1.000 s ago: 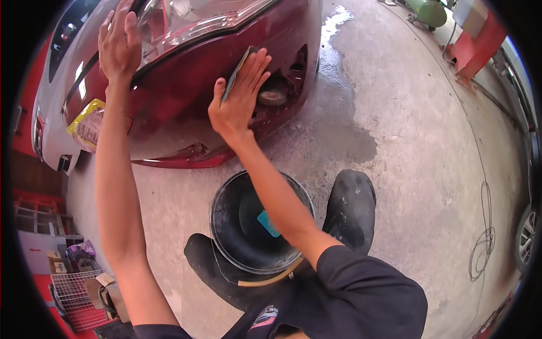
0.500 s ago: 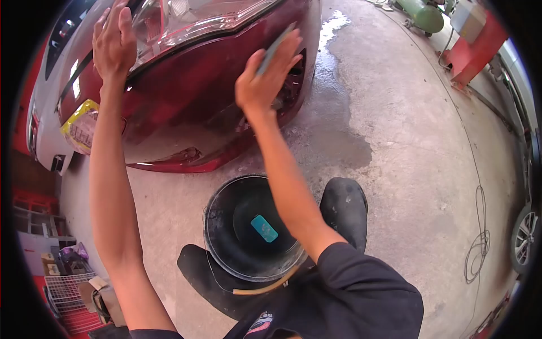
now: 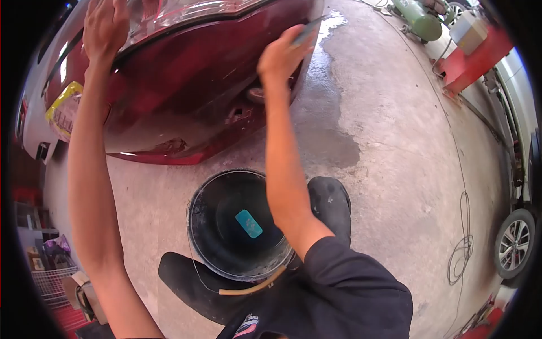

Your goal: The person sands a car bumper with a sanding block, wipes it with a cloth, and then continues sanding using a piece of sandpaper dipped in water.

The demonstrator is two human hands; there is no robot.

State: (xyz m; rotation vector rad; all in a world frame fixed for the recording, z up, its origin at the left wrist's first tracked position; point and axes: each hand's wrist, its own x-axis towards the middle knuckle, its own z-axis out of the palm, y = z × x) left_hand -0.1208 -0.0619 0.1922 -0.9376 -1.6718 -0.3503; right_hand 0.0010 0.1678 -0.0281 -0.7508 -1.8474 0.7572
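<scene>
- Head view, right hand (image 3: 280,59): blurred; grasping a thin sheet at the car's far right edge.
- Sheet (image 3: 308,31): one, grey-green, between thumb and fingers; contact with the car cannot be told.
- Left hand (image 3: 105,33): fingers extended, grasping nothing visible, over the car's far left part.
- Car (image 3: 186,85): dark red front end, far side, left of centre.
- Tape (image 3: 60,101): yellow, on the car's left.
- Bucket (image 3: 216,246): black, near, on the floor (image 3: 395,152) between the legs (image 3: 332,209).
- Block (image 3: 249,224): teal, inside the bucket.
- Wet patch (image 3: 333,150): floor, right of the car.
- Tank (image 3: 423,24): green, far right.
- Wheel (image 3: 514,244): right edge.
</scene>
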